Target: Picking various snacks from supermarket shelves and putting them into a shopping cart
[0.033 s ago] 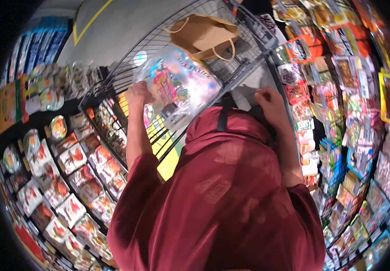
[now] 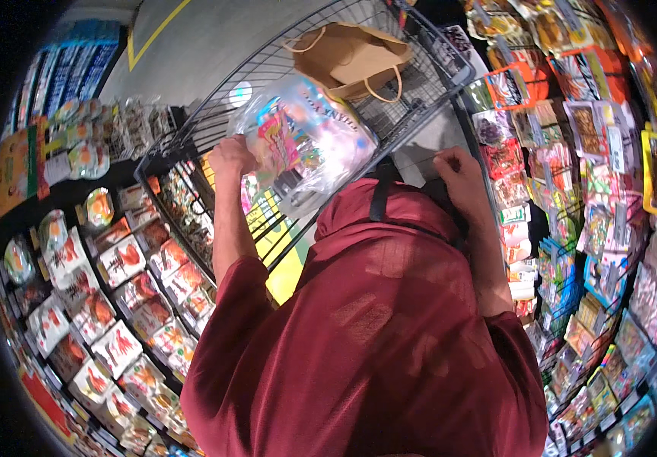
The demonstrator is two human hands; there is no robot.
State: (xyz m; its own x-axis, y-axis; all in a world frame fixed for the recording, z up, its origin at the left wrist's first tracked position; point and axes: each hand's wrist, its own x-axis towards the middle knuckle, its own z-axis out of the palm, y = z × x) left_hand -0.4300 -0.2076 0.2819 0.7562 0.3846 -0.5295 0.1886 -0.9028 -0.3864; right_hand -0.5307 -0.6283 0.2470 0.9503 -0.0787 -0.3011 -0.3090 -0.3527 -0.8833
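Nothing has moved much since the earlier frame beyond a slight shift of view. Plastic bag (image 2: 321, 145) and paper bag (image 2: 332, 57) sit in the cart (image 2: 427, 114). At the cart's near left, left hand (image 2: 232, 157) meets the plastic bag, its fingers' grasp hidden. Right hand (image 2: 459, 175), fingers loosely curled, is off the cart's near side; whether they hold something is unclear.
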